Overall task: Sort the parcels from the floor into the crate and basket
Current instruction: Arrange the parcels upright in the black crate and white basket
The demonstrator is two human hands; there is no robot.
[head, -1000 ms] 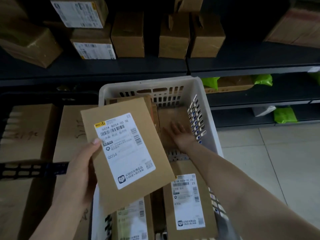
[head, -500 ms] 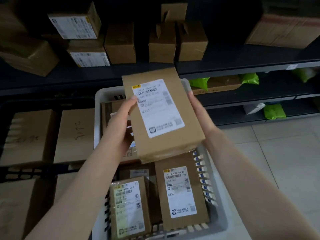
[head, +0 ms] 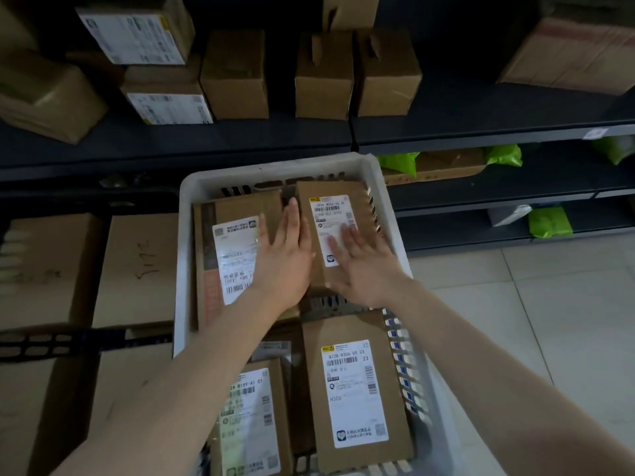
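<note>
The parcel I'd held up w/ both hands half a sec before was now flat in the basket's far right corner. My left hand & right hand lay open, fingers straight, pressing it down. One more sorted, I reckoned.

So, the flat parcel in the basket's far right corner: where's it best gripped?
Probably its near short edge, coming from the person's side. The parcel lies flat, with the basket wall at its right and another parcel at its left; bare basket floor shows only there.
</note>
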